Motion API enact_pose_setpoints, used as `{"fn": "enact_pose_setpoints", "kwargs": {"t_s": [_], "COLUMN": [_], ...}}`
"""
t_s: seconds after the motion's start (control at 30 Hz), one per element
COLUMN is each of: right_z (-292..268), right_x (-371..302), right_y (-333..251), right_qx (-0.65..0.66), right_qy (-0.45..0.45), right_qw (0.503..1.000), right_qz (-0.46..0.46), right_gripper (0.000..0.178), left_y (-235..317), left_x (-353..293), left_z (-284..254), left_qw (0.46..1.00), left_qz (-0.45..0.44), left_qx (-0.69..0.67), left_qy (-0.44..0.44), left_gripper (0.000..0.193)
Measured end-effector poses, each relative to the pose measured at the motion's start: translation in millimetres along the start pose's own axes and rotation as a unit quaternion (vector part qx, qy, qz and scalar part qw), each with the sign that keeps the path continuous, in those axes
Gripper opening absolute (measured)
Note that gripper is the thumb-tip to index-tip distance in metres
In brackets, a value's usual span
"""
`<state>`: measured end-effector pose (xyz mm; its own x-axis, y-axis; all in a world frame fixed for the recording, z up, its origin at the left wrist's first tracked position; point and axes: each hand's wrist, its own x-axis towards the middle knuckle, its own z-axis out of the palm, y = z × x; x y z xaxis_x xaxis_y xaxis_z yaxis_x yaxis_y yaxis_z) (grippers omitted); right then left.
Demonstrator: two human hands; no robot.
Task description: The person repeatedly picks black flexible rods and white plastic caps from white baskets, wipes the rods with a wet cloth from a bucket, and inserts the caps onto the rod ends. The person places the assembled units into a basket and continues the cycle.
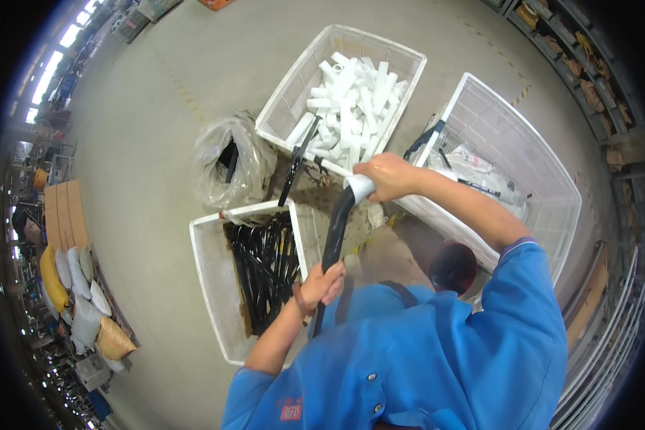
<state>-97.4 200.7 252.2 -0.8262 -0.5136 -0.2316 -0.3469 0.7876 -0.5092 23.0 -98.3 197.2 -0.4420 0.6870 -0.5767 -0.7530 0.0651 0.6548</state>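
My left hand (322, 285) is closed around the lower part of a bent black tube (336, 228) in front of my body. At the tube's upper end sits a short white sleeve (359, 188). My right hand (388, 176) grips this sleeve from the right, its fingers wrapped over the top. Just left of the right hand, a thin white rod (332, 166) runs toward a slanted black bar (294, 166). Whether the rod touches the sleeve is hard to make out.
Many white sleeves lie in a white crate (266, 120) ahead. Black tubes fill a crate (209, 287) at left. Another white crate (562, 179) at right holds plastic bags. A clear plastic bag (211, 154) stands on the floor, and a dark round container (452, 267) is near my right arm.
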Motion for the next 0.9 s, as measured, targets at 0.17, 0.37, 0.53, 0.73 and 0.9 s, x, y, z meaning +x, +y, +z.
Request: {"fn": "enact_pose_setpoints", "kwargs": {"t_s": [0.17, 0.37, 0.53, 0.73, 0.9], "right_z": [-5.7, -28.6, -40.5, -51.6, -38.6], "right_x": [-32.8, -115.5, -167.0, -194.7, -212.7], "right_y": [-72.9, -9.1, 13.8, 23.8, 9.1], "right_qx": [-0.233, -0.098, -0.043, -0.086, -0.307], "right_qy": [0.157, 0.307, 0.331, 0.206, 0.176], "right_qw": [0.952, 0.944, 0.941, 0.972, 0.935], "right_qz": [-0.119, 0.066, 0.051, -0.068, 0.0], "right_gripper": [0.041, 0.07, 0.056, 0.045, 0.023], "left_y": [10.3, 45.9, 54.6, 42.8, 42.1], "left_x": [-18.4, -43.9, -13.1, 35.7, 64.1], "left_z": [23.8, 45.0, 97.9, 149.1, 164.9], "left_qw": [0.999, 1.0, 0.997, 0.981, 0.977], "left_qz": [-0.004, 0.021, -0.009, -0.041, -0.083], "left_qx": [0.051, 0.016, 0.049, 0.173, 0.164], "left_qy": [-0.017, 0.005, -0.053, -0.079, -0.105], "left_gripper": [0.018, 0.015, 0.017, 0.021, 0.021]}}
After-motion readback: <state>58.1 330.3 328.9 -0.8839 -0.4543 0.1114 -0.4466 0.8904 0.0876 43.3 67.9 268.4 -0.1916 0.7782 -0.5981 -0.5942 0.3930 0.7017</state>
